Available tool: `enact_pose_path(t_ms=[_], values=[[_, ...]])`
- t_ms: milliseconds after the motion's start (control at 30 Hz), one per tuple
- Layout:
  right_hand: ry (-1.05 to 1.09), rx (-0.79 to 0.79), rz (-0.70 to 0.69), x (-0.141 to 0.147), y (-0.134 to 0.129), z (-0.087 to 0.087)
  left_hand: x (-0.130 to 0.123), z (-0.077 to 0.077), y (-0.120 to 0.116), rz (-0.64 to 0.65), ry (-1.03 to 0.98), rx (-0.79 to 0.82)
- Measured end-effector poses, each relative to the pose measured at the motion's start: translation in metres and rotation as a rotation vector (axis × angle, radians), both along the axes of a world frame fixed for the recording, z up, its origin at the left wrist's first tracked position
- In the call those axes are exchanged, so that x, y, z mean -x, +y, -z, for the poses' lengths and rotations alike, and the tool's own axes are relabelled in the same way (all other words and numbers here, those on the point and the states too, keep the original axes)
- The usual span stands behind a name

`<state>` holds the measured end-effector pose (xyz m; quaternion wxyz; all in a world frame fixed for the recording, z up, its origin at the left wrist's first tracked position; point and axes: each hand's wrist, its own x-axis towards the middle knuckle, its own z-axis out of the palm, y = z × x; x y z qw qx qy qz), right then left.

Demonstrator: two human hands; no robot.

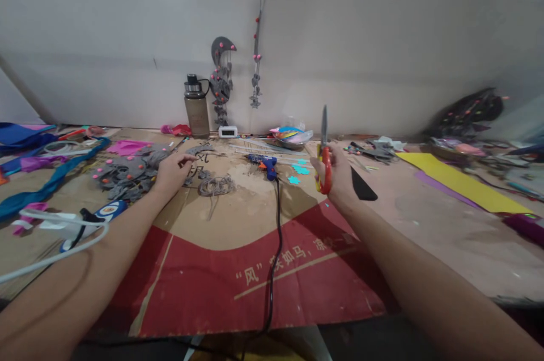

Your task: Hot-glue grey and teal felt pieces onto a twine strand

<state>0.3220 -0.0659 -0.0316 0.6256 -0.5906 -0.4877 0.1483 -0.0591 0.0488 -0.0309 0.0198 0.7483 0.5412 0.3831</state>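
Observation:
My right hand (340, 171) is closed round the handles of a pair of scissors (325, 165), red and yellow, whose blades point up above the table. My left hand (173, 171) hovers low over the left side of the cardboard, thumb and fingers drawn together; anything between them is too small to make out. Beside its fingertips lie a grey felt crescent (204, 149) and small grey felt pieces. A loose coil of grey cord (216, 185) rests just right of it. Between my hands is a blue glue gun (267, 167), near several light-blue flower cut-outs (301, 168).
Grey felt pieces with pink balls (127, 171) are heaped at left. A drink bottle (196, 109) and small digital clock (228, 132) stand by the white wall. The glue gun's black cable (278, 236) crosses the cardboard's front. Yellow felt (463, 179) lies at right.

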Motion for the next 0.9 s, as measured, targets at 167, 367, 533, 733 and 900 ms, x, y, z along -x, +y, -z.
enact_pose_path(t_ms=[167, 367, 533, 733, 900], values=[[-0.167, 0.111, 0.037, -0.001, -0.006, -0.009, 0.003, 0.001, 0.004, 0.003, 0.002, -0.024], [-0.274, 0.324, 0.131, -0.001, -0.01, -0.012, 0.001, 0.0, 0.0, -0.014, -0.028, -0.027], [-0.563, 0.508, 0.232, -0.007, -0.011, -0.013, -0.001, 0.003, 0.0, 0.012, -0.037, -0.02], [-0.643, 0.505, 0.185, -0.007, -0.011, -0.007, -0.002, 0.009, 0.001, 0.048, -0.033, -0.01], [-0.646, 0.306, 0.062, 0.005, -0.011, 0.001, -0.003, 0.009, -0.002, 0.036, -0.053, -0.02]])
